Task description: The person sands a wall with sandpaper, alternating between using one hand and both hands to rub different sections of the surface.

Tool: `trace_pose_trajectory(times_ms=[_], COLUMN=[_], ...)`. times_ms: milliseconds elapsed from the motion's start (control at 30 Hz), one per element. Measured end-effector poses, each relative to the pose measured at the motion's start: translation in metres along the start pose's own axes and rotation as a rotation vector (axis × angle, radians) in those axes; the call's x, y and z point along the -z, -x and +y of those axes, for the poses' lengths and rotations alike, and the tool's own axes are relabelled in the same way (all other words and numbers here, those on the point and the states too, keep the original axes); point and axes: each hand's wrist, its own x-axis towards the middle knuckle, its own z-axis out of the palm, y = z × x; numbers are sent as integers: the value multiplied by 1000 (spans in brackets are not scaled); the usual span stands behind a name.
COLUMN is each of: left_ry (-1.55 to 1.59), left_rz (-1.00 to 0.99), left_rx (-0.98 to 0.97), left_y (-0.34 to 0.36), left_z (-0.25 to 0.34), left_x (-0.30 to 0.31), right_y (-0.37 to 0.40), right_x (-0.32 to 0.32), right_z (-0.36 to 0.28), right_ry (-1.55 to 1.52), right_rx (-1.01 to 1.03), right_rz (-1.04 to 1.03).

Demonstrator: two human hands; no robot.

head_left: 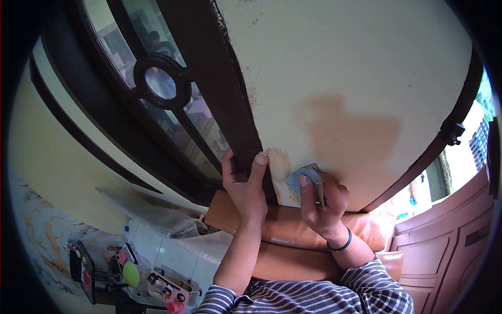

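My right hand (325, 204) pinches a folded piece of sandpaper (302, 180), blue-grey on one face and beige on another. The sandpaper is against the cream wall (340, 57) or just off it; contact is hard to make out. To its left is a rough, pale brown patch (278, 165) where the wall surface looks worn. My left hand (246, 183) grips the dark brown window frame (209, 68), thumb by the wall-side edge and fingers on the other side. Some of its fingers are hidden.
A brown padded sofa (293, 230) stands just below my hands. Left of it lie clear plastic sheeting (201, 243) and a pink box of small items (166, 288), near a green round object (131, 274). A pinkish panelled door (444, 240) stands at right.
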Motion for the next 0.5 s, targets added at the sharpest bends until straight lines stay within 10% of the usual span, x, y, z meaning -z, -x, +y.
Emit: trace_pose_trajectory(times_ms=[500], left_ry=[10], left_rz=[41], left_rx=[31], left_y=[-2], left_z=[-1], left_x=[-1], right_y=[4], right_x=[1], right_z=[3], right_ry=[16], right_rx=[-19], right_rz=[-22])
